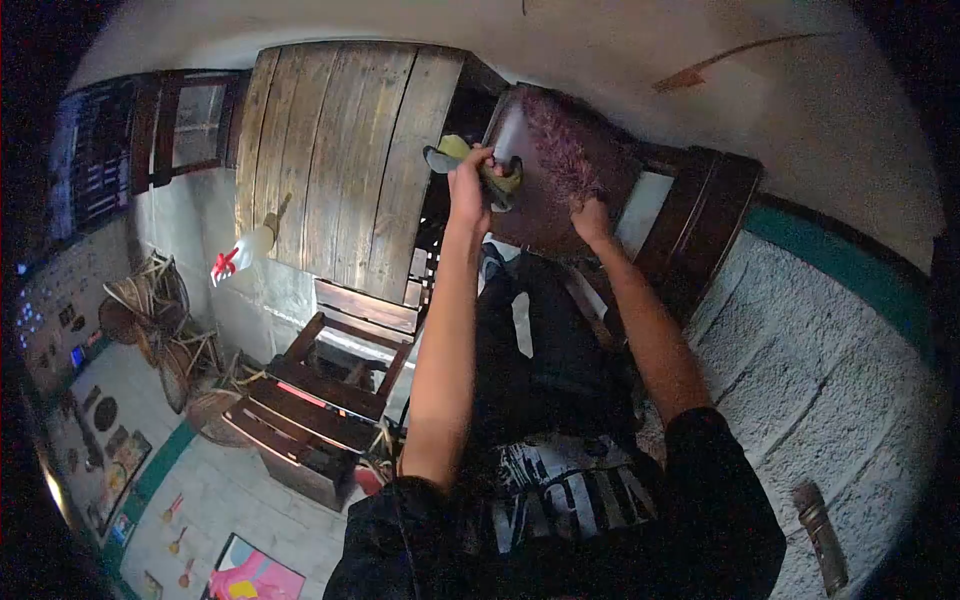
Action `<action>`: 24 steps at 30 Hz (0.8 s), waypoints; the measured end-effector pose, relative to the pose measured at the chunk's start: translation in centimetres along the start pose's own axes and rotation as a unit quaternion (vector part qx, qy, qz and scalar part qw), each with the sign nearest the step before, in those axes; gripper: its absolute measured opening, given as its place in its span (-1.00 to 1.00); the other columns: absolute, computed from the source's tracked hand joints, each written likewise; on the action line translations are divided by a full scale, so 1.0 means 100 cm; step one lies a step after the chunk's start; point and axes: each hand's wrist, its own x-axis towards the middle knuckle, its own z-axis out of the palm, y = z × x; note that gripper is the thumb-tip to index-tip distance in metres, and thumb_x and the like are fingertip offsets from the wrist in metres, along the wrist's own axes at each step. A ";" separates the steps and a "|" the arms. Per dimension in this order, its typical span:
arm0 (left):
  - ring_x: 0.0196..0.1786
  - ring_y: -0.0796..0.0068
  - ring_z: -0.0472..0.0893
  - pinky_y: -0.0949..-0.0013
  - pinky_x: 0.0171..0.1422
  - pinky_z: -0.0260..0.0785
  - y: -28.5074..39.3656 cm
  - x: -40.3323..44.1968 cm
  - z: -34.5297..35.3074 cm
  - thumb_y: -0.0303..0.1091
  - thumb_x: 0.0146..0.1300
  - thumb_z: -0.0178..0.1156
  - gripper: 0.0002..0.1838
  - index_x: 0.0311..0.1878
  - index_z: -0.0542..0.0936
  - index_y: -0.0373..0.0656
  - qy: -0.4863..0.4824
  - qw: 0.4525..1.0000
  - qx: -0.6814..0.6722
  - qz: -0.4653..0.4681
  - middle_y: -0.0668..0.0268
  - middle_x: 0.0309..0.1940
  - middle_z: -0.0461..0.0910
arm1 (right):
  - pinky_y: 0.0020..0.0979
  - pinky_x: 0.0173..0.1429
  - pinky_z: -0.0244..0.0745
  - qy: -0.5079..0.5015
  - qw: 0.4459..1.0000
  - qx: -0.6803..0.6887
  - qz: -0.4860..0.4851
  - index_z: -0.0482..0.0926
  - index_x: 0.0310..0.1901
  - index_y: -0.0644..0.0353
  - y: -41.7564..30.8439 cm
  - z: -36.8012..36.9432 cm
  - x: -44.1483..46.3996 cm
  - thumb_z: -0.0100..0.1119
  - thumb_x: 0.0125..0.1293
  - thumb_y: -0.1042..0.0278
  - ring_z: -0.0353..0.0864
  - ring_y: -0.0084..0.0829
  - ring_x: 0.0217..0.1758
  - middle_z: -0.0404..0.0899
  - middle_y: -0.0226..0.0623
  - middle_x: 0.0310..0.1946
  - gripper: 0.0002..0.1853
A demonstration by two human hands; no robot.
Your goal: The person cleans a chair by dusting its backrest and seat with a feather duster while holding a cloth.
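Wooden table (pixel 345 150) (bottle (pixel 255 245) near edge) flanks hands: left (pixel 472 180) grips cloth (pixel 454 148), right (pixel 592 218) purple sprigs (pixel 562 150).

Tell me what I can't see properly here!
All in the head view:
Cloth: middle hidden by the left hand.
Purple bunch: lower end hidden by the right hand; strands blurred.
White patch: too blurry to tell if it's shine.
Shirt: folds spoil its letters.
Pink picture: cut off by the bottom edge.
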 end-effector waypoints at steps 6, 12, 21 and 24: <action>-0.39 0.49 0.46 0.44 -0.20 0.36 -0.011 -0.011 -0.009 -0.41 0.24 0.13 -0.90 -0.24 0.41 -0.08 -0.021 0.999 -0.019 -0.029 0.42 -0.49 0.39 | -0.02 -0.08 0.45 -0.128 0.990 -0.033 -0.049 0.55 -0.24 0.46 0.005 -0.019 -0.032 0.10 0.29 0.11 0.58 0.18 -0.15 0.57 0.25 -0.31 -0.57; -0.38 0.47 0.43 0.44 -0.14 0.33 -0.032 -0.031 -0.021 -0.42 0.23 0.13 -0.88 -0.20 0.40 -0.09 -0.033 0.997 -0.028 -0.065 0.40 -0.48 0.37 | -0.02 -0.02 0.44 -0.121 0.990 0.074 0.010 0.51 -0.04 0.41 0.017 0.044 -0.076 0.06 0.34 0.01 0.56 0.22 -0.11 0.57 0.25 -0.24 -0.50; -0.43 0.52 0.44 0.49 -0.25 0.32 -0.018 -0.009 -0.016 -0.40 0.18 0.17 -0.87 -0.24 0.42 -0.08 -0.065 0.989 0.068 -0.115 0.44 -0.50 0.39 | -0.14 -0.44 0.40 0.039 0.945 0.237 0.220 0.54 -0.15 0.26 -0.037 0.122 -0.080 -0.02 0.39 -0.04 0.52 -0.10 -0.55 0.52 -0.04 -0.53 -0.56; -0.43 0.54 0.44 0.47 -0.24 0.32 0.000 0.016 -0.002 -0.41 0.19 0.13 -0.89 -0.25 0.42 -0.07 -0.083 0.979 0.151 -0.105 0.44 -0.50 0.39 | -0.19 -0.65 0.28 -0.002 0.935 0.285 0.212 0.53 -0.27 0.24 -0.054 0.111 -0.060 -0.01 0.40 -0.03 0.40 -0.29 -0.75 0.42 -0.22 -0.68 -0.58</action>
